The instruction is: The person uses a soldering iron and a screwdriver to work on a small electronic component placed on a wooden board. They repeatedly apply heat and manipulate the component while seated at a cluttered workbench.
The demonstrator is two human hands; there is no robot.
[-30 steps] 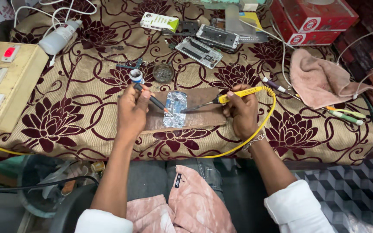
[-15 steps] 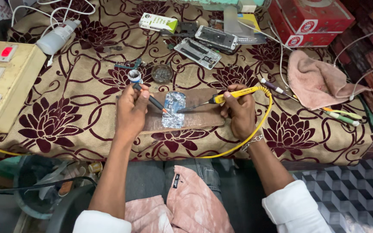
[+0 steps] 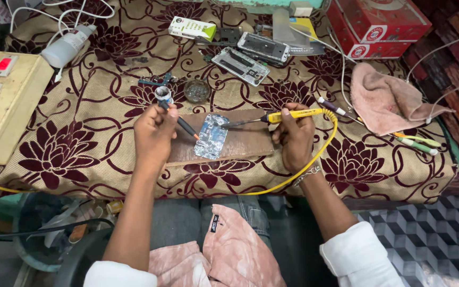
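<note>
Soldering: your right hand [image 3: 295,139] pinches the yellow soldering iron [image 3: 288,115], tip on the silvery phone part [image 3: 212,136].
Left hand [image 3: 153,139]: fingers clamp a dark-handled tool [image 3: 179,121]; keep it steady.
Support: brace both wrists on the wooden board [image 3: 245,143].

The soldering iron's [image 3: 293,114] tip contact on the small metal part [image 3: 211,135] is too small to tell.
</note>
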